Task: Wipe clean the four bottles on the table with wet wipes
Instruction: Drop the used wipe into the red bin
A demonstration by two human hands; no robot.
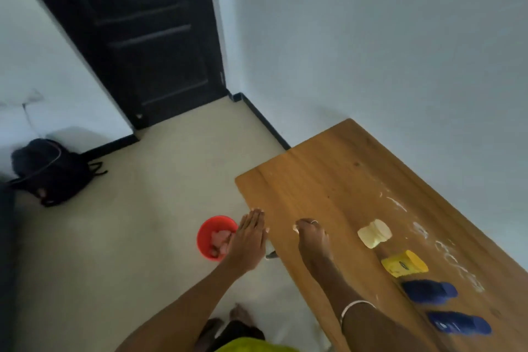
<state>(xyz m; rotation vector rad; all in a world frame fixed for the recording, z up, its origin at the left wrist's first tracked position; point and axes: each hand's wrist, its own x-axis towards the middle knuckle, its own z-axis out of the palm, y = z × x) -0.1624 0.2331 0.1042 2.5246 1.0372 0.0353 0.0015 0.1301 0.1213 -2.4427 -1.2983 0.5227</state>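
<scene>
Far to the left, a black bag (50, 170) sits on the floor by the dark door (137, 31). Next comes a red bowl (216, 237) on the floor with pale pink stuff in it. Above it is the left hand (249, 240), flat with fingers straight and holding nothing. Over the wooden table (323, 177), the right hand (312, 237) has its fingers curled; something small and white shows at its knuckles. Along the table stand four bottles: a cream bottle (374, 233), a yellow bottle (404, 263), a blue bottle (428, 290) and a second blue bottle (458, 322).
</scene>
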